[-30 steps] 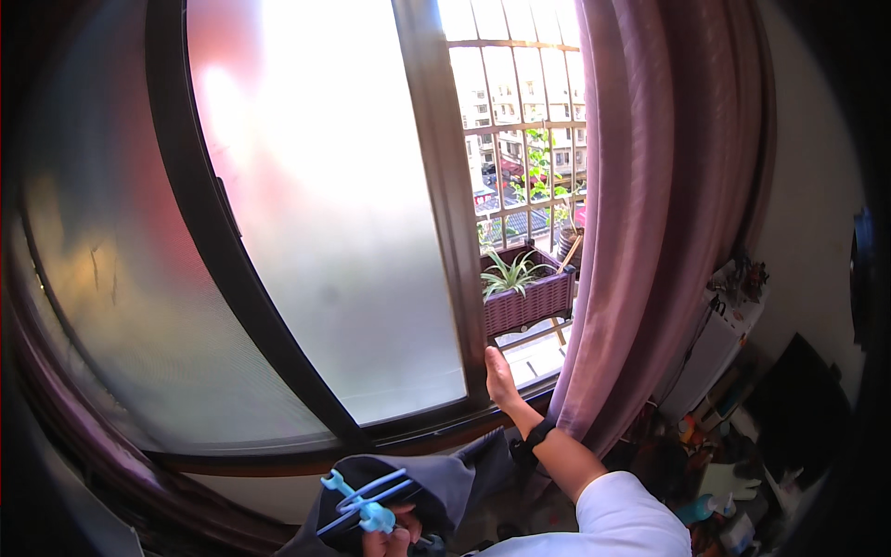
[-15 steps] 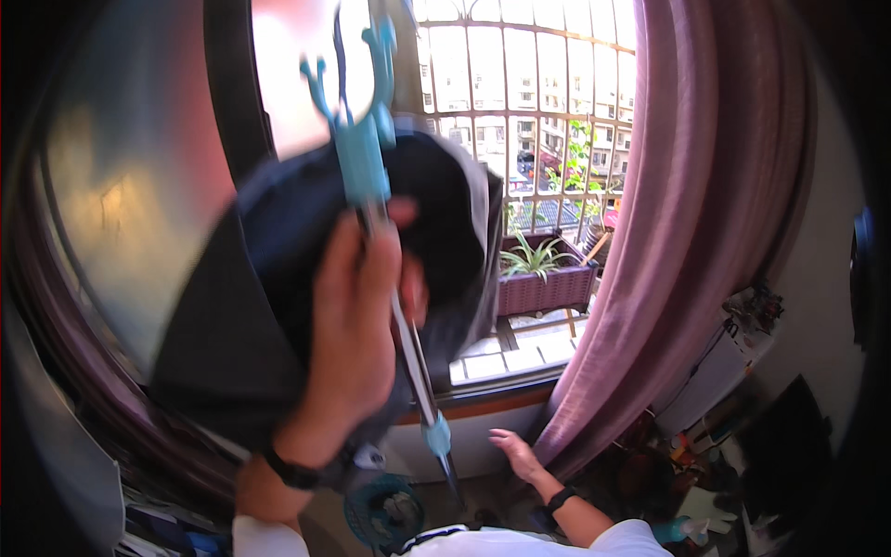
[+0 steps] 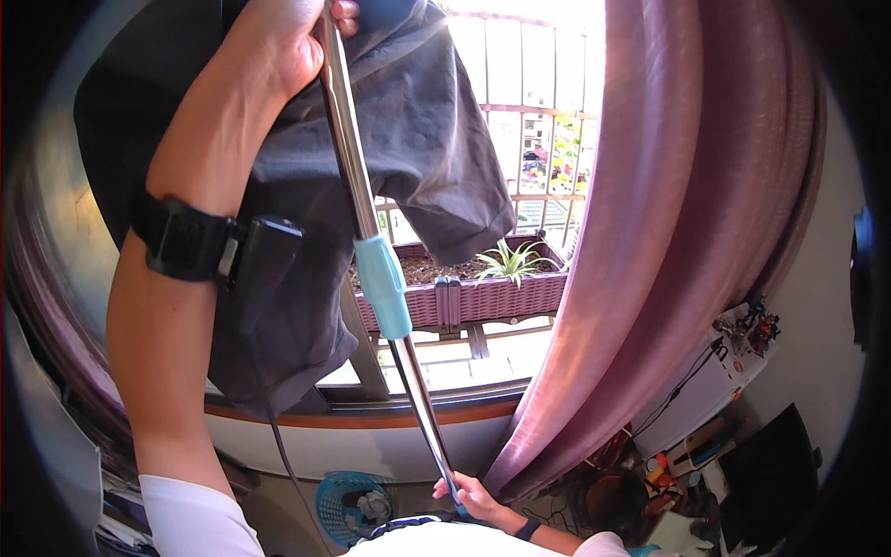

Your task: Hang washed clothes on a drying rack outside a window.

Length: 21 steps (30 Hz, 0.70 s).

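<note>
My left hand (image 3: 295,48), raised to the top edge of the view, is closed around the metal clothes pole (image 3: 345,153). Down near my body, my right hand (image 3: 471,497) has its fingers wrapped around the pole's lower end. A light-blue sleeve (image 3: 382,286) sits midway along the shaft, which slants upward to the left. Behind the pole and my left forearm hang dark grey shorts (image 3: 422,116), their two legs spread apart. Their upper part and the pole's top end lie outside the view, so how they hang is hidden.
A barred window (image 3: 535,111) opens ahead, with a purple planter (image 3: 506,295) on its ledge. A pink curtain (image 3: 650,186) hangs at the right. Below stand a blue basket (image 3: 327,506) holding cloth and, at right, a cluttered white cabinet (image 3: 682,395).
My left hand has lifted the pole and shorts higher, taking the pole's forked head out of view. My right hand, open and free before, now grips the lower end.
</note>
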Motion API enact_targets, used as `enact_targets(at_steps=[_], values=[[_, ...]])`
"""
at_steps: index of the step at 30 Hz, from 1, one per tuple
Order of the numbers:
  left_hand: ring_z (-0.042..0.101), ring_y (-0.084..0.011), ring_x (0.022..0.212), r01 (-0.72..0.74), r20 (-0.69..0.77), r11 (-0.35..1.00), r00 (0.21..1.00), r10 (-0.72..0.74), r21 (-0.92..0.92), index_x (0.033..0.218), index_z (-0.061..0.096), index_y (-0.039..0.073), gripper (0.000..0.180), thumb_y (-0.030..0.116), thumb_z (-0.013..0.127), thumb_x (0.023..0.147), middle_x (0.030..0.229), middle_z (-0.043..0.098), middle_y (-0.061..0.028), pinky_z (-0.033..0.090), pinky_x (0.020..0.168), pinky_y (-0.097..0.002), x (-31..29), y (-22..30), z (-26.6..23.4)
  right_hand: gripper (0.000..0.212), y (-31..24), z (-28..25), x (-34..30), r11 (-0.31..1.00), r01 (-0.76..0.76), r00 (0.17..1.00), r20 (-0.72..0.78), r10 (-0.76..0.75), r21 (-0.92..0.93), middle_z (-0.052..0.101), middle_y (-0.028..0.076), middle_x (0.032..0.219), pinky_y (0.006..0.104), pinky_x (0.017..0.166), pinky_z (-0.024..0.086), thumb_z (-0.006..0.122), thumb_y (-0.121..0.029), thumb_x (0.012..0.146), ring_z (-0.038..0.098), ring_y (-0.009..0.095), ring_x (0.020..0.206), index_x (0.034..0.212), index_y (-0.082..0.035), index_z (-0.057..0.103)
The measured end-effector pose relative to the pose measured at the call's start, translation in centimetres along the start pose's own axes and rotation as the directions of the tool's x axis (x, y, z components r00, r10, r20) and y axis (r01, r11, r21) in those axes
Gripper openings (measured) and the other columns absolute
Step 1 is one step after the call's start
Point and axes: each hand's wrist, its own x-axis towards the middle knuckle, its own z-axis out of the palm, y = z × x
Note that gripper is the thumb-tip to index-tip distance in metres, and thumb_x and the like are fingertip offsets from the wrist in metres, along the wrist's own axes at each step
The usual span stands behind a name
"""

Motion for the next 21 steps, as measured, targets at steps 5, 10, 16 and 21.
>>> enact_targets(at_steps=[5, 10, 16, 21], values=[[0.045, -0.0141, 0.053, 0.051, 0.023, 0.997, 0.998, -0.05, -0.058, 0.085, 0.048, 0.006, 0.02, 0.023, 0.045, 0.095, 0.064, 0.045, -0.0046, 0.041, 0.047, -0.0265, 2.5, -0.8, 1.1, 0.034, 5.5, -4.5, -2.2, 0.905, -0.32, 0.927, -0.291, 0.237, -0.281, 0.054, -0.003, 0.06, 0.0248, 0.055, 0.042, 0.068, -0.035, 0.082, 0.05, 0.007, 0.057, 0.071, -0.004, 0.059], [0.049, -0.0147, 0.055, -0.001, 0.059, 0.996, 0.998, 0.006, -0.092, 0.094, 0.05, 0.007, 0.016, 0.022, 0.046, 0.095, 0.067, 0.047, -0.0051, 0.044, 0.049, -0.0275, 2.9, -0.8, 1.7, 0.036, 5.9, -7.0, -2.4, 0.881, -0.179, 0.869, -0.491, -0.068, -0.438, 0.045, -0.001, 0.054, 0.0296, 0.048, 0.037, 0.068, -0.033, 0.081, 0.042, 0.007, 0.053, 0.065, -0.003, 0.056], [0.047, -0.0255, 0.118, -0.383, 0.277, 0.813, 0.918, 0.283, 0.439, 0.139, 0.027, 0.003, 0.073, 0.035, 0.064, 0.085, 0.13, 0.045, -0.0199, 0.038, 0.099, -0.0378, -2.7, -4.7, 2.8, 0.032, 4.3, -6.5, -1.0, 0.824, -0.072, 0.746, -0.579, -0.329, -0.562, 0.043, 0.001, 0.061, 0.0312, 0.053, 0.037, 0.062, -0.033, 0.084, 0.044, 0.015, 0.06, 0.075, -0.004, 0.053], [0.034, -0.0316, 0.13, -0.778, 0.779, 0.241, 0.617, 0.117, 0.58, 0.141, 0.028, 0.012, 0.076, 0.032, 0.068, 0.08, 0.141, 0.031, -0.0218, 0.03, 0.104, -0.0422, -13.4, -4.4, -2.2, 0.048, -3.1, -6.5, 3.9, 0.859, -0.172, 0.83, -0.541, -0.138, -0.482, 0.053, 0.005, 0.067, 0.0319, 0.056, 0.04, 0.058, -0.046, 0.083, 0.049, 0.015, 0.066, 0.094, 0.0, 0.057]])
